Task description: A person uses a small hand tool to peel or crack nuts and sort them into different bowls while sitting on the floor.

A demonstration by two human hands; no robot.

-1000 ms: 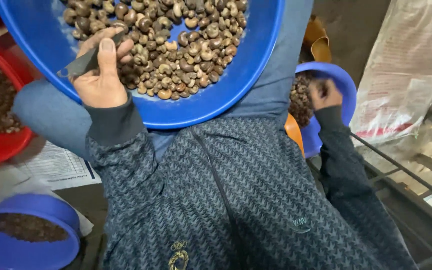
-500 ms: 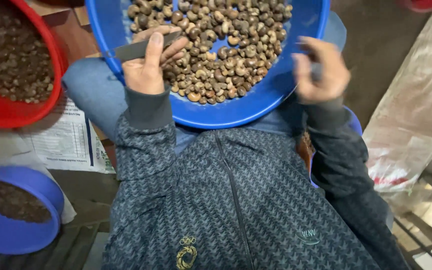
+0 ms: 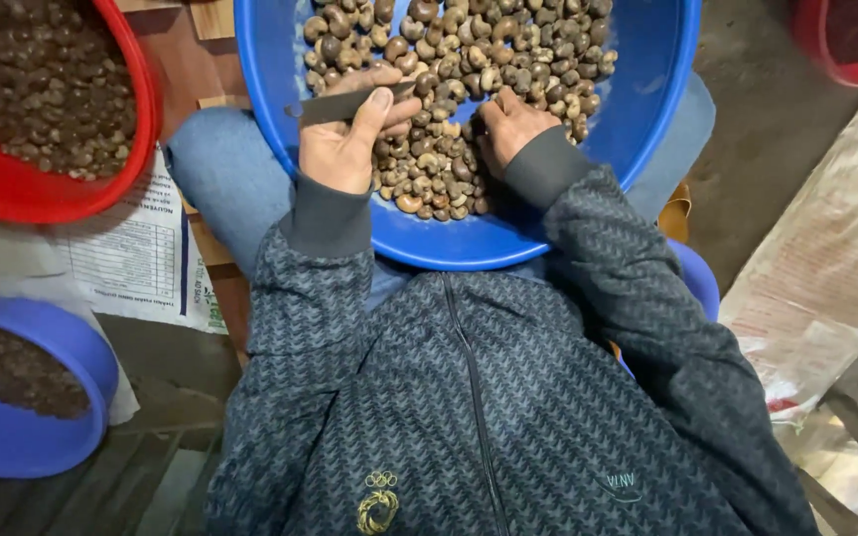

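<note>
Bowls are crowding round my lap. I am gripping a dark blade (image 3: 350, 102) in my left hand (image 3: 342, 149), lying sideways over the blue basin (image 3: 647, 99); my right hand (image 3: 508, 124) is nearer, fingers curling into the nuts (image 3: 449, 60).

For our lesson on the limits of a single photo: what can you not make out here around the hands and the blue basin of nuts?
Head view:
- Right hand: fingertips buried among the nuts, so its grip is hidden.
- Blue basin: far rim cut off by the top edge.
- Flat dark tool in left hand: handle end hidden under the thumb.
- Red basin: cropped by the left and top edges.
</note>
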